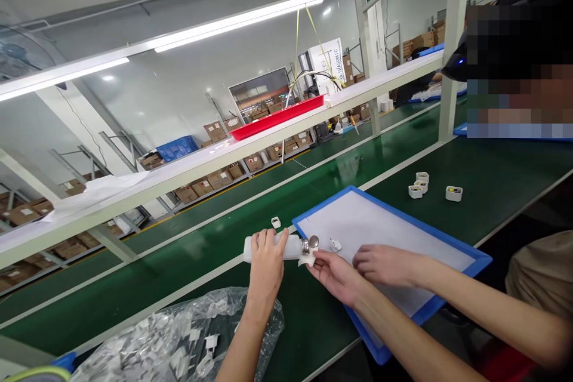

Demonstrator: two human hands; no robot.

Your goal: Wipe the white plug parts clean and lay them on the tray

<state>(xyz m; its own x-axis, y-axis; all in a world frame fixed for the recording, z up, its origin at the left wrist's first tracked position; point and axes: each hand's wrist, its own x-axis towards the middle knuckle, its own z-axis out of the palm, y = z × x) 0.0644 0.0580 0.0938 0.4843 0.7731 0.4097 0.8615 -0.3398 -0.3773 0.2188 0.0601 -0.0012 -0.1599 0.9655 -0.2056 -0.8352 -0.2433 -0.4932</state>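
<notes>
Holding white bottle (292, 247) nozzle-first, seemingly touching small part (307, 261)

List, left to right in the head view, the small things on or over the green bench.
Clear bag of white parts → white bottle gripped in the left hand → loose white piece on the blue-edged tray → cluster of three white parts → single white part.

Lit by long strip lights (233, 22) under a white frame (134, 46) on pale posts (454, 42). Below, green belts (188, 250) edged in white and a white shelf (179, 174) bearing a red tray (277, 116). Beyond, grey walls (179, 92), stacked cardboard boxes (215, 180), a blue crate (178, 147).
</notes>
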